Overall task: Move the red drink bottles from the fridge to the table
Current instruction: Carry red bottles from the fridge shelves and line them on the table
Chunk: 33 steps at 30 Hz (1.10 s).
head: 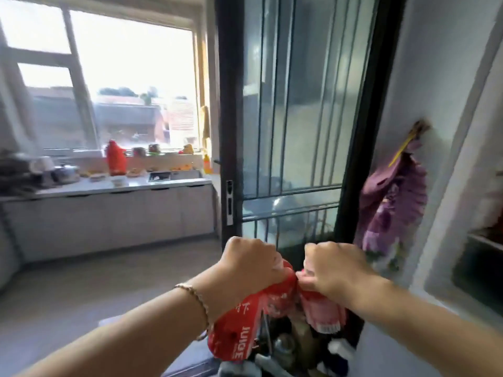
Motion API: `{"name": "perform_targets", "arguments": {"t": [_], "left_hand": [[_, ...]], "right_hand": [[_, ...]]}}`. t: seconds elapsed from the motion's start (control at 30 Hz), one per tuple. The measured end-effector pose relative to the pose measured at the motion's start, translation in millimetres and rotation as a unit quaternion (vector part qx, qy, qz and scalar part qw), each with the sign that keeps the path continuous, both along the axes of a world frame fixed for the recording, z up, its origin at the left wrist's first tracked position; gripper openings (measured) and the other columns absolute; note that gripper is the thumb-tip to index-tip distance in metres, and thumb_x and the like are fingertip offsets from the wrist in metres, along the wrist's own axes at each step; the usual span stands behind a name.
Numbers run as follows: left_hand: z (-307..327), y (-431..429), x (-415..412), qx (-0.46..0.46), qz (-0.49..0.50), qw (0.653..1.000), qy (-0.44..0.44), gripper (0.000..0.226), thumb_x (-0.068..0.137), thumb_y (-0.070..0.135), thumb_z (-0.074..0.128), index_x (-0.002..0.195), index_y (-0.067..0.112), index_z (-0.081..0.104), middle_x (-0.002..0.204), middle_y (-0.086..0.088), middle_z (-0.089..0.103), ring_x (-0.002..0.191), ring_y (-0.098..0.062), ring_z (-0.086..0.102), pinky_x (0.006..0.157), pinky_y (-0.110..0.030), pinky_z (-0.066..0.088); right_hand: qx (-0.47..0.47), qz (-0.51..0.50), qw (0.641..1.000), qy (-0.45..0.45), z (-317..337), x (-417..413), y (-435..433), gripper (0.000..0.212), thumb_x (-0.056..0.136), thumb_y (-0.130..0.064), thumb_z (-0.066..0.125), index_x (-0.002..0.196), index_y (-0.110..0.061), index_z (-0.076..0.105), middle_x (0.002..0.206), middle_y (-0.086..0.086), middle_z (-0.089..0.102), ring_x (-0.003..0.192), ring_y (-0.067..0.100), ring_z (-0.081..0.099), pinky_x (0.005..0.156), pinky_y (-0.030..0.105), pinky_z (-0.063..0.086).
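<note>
**BOTTLE HANDLING IN TRANSIT**

The red drink bottles (pixel 239 333) are held low, near a glass door (pixel 294 131). The left hand (pixel 250 265) is clamped round the bottle tops; the right hand (pixel 336 270) likewise. Filled, film-wrapped bottles are judged heavy and slippery; grasping at the neck is advised.

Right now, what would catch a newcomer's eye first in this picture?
Low in the centre, the left hand grips a red JUICE bottle by its top and the right hand grips a second red bottle beside it. A bright window glares at upper left; a purple cloth hangs on the right wall.
</note>
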<state>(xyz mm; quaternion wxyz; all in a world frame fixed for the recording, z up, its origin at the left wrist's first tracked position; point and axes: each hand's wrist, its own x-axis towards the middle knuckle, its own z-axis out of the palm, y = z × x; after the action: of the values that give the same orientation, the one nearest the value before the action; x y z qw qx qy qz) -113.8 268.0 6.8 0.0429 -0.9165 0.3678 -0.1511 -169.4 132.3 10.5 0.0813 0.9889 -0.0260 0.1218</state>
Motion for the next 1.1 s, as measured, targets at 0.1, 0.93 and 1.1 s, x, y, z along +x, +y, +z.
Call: {"name": "perform_targets", "arguments": {"t": [0.1, 0.93, 1.1], "left_hand": [[-23, 102, -18, -0.010, 0.105, 0.994, 0.016, 0.046, 0.091, 0.052, 0.039, 0.098, 0.017, 0.068, 0.102, -0.002, 0.069, 0.097, -0.023, 0.064, 0.076, -0.028, 0.044], [-133, 831, -466, -0.147, 0.755, 0.633, 0.087, 0.046, 0.086, 0.059, 0.046, 0.099, 0.015, 0.055, 0.103, -0.004, 0.067, 0.095, -0.026, 0.064, 0.071, -0.028, 0.041], [-154, 935, -512, -0.154, 0.806, 0.567, 0.075, 0.046, 0.085, 0.062, 0.047, 0.096, 0.018, 0.054, 0.100, -0.002, 0.068, 0.091, -0.023, 0.066, 0.073, -0.030, 0.047]], "right_hand": [[0.014, 0.125, 0.992, 0.003, -21, 10, 90, 0.038, 0.087, -0.050, 0.050, 0.104, -0.017, 0.055, 0.110, 0.003, 0.065, 0.104, 0.025, 0.062, 0.076, 0.028, 0.042], [0.023, 0.670, 0.716, 0.195, -108, -229, 914, 0.035, 0.085, -0.049, 0.056, 0.099, -0.018, 0.059, 0.097, -0.001, 0.066, 0.087, 0.020, 0.064, 0.072, 0.031, 0.052], [0.001, 0.724, 0.659, 0.207, -132, -263, 1052, 0.039, 0.084, -0.055, 0.055, 0.103, -0.021, 0.058, 0.100, -0.003, 0.064, 0.089, 0.016, 0.062, 0.071, 0.028, 0.051]]}}
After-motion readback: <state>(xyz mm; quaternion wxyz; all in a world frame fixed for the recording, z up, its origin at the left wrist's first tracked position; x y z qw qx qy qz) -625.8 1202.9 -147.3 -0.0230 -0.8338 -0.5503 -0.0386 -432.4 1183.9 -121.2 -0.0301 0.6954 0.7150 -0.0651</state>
